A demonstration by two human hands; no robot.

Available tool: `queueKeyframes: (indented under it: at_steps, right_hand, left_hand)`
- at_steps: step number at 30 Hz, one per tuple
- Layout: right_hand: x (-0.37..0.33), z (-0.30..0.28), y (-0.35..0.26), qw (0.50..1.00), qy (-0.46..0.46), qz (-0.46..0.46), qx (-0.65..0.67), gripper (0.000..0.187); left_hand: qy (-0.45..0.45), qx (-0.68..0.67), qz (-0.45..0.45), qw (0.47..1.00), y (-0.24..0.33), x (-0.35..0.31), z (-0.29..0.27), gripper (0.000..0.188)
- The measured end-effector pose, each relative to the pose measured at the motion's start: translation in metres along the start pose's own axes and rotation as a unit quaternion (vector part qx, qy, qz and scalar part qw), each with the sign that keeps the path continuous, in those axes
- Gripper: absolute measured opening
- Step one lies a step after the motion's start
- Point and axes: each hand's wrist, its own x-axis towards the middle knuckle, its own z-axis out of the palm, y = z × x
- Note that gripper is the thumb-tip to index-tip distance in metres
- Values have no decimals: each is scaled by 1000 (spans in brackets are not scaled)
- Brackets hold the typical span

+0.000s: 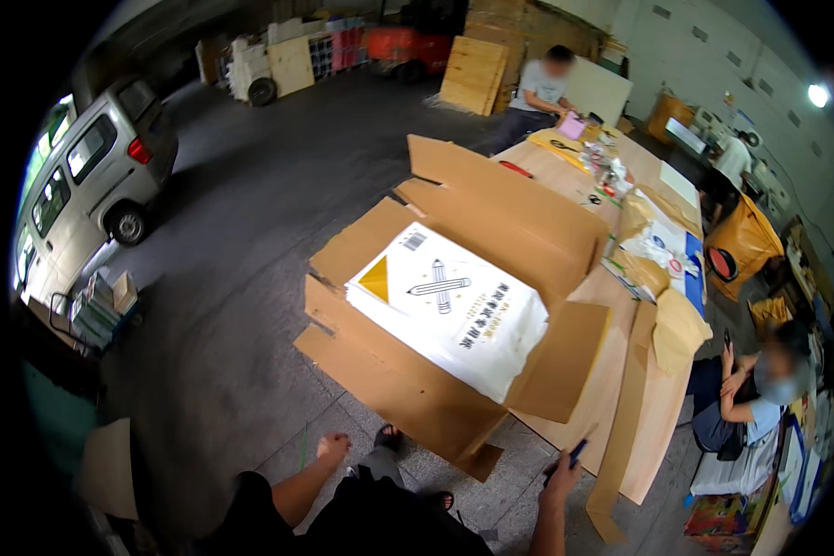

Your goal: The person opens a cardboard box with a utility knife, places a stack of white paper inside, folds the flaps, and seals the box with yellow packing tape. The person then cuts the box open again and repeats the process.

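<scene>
A large brown cardboard box [551, 222] stands with its flaps folded out, partly over the table's near left side. White plastic-wrapped packs [473, 310] with a pencil print and a yellow corner fill it almost to the top. My right hand [562, 474], to the right of the box's near corner, is closed round a dark blue cutter [577, 452] that looks like a box knife and points up and away. My left hand [334, 448] hangs in front of the near flap [398, 394], apart from it, its fingers curled with nothing visible in them.
A light wooden table [565, 422] carries a long cardboard strip [625, 417], brown paper, scissors and small items. One person sits at its far end; another sits at the right with a phone. A silver van [93, 167] and a loaded cart [107, 310] are at the left.
</scene>
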Motion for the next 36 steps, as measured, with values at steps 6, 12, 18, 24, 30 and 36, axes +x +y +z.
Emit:
queueKeyframes:
  at_steps: [6,12,18,24,30,36]
  right_hand:
    - [22,70,-20,977,128,44,164,32]
    - [-21,112,-26,980,160,-4,122,27]
    - [-33,118,-62,969,235,-56,50,23]
    - [-25,128,-148,976,171,-88,-99,24]
    - [59,177,-263,962,-108,-167,-189,9]
    - [224,288,-353,897,-159,-215,-352,15]
  left_hand:
    - [-29,-212,-306,928,-17,80,3,20]
    - [-333,-421,-289,792,-2,147,44,33]
    - [-340,-289,-323,835,68,139,12,38]
    - [-398,-80,-196,893,201,66,-78,38]
    - [-458,-68,-213,860,331,9,-119,40]
    - [-491,-90,-133,856,402,15,-98,31]
